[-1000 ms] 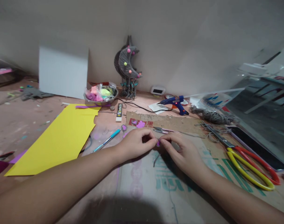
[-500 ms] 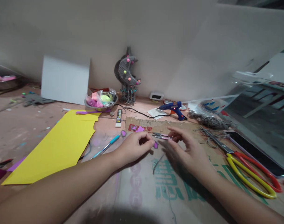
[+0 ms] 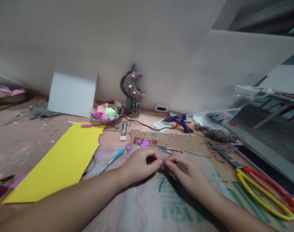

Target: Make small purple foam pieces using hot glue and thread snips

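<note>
Between my fingertips is a small purple piece (image 3: pixel 162 165) with a grey edge, too small to make out fully. My left hand (image 3: pixel 143 164) pinches it from the left, thumb and forefinger together. From the right, my right hand (image 3: pixel 183 166) grips the same piece. Just beyond my hands, small thread snips (image 3: pixel 170 149) lie on the cardboard. A purple paper flower (image 3: pixel 145 143) and a purple heart-shaped piece (image 3: pixel 138 140) rest near them. A short grey strand (image 3: pixel 161 185) lies below my fingers.
Yellow paper (image 3: pixel 57 164) and a blue pen (image 3: pixel 110 162) lie left. Large scissors (image 3: pixel 263 187), a phone (image 3: pixel 265 167) and grey yarn (image 3: pixel 216 132) are at right. Behind stand a glue gun (image 3: pixel 178 120), a metal bowl (image 3: pixel 107 121) and a moon ornament (image 3: pixel 133 87).
My right hand has let go of the thread snips, which now lie on the cardboard. It has moved left to meet my left hand at the purple piece. The view has tilted up slightly.
</note>
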Tool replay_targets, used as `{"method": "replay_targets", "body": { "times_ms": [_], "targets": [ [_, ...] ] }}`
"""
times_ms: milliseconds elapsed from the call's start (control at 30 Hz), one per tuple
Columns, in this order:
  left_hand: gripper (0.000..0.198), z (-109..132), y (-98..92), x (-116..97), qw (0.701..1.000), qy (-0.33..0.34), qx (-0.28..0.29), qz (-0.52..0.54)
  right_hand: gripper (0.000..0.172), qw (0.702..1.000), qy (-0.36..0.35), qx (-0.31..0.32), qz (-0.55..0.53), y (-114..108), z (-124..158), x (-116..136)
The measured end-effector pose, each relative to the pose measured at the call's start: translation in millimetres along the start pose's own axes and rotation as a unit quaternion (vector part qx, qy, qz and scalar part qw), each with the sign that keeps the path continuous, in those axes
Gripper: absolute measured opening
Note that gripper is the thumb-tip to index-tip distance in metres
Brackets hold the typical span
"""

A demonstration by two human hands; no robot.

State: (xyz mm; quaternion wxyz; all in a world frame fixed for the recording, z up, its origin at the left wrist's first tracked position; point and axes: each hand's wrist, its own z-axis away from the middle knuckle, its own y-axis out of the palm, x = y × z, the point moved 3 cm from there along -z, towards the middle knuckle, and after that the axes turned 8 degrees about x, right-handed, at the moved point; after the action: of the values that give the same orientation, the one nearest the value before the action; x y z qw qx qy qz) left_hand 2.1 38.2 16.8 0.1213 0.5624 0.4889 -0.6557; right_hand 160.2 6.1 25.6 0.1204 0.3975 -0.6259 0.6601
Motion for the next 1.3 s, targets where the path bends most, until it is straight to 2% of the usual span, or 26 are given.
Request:
{"method": "replay_targets", "body": {
  "times_ms": [333,533,733,1300],
  "targets": [
    [0.017,-0.5,0.4,1.5,0.999,0.005,0.018,0.037,0.02,0.998,0.037,-0.055,-0.014,-4.7,0.1,5.8],
    [0.017,-0.8,-0.6,0.0,0.998,-0.017,0.012,0.052,0.03,0.998,0.04,-0.034,-0.042,-2.9,-0.3,-0.3],
    [0.016,-0.2,-1.5,-0.4,0.999,-0.018,0.006,0.048,0.017,0.998,0.041,-0.037,-0.035,-4.2,-0.6,6.6],
    [0.014,-0.8,-2.7,-3.4,0.999,-0.028,0.008,0.031,0.017,0.999,0.024,-0.032,-0.018,-3.2,-2.3,7.2]
  ]
}}
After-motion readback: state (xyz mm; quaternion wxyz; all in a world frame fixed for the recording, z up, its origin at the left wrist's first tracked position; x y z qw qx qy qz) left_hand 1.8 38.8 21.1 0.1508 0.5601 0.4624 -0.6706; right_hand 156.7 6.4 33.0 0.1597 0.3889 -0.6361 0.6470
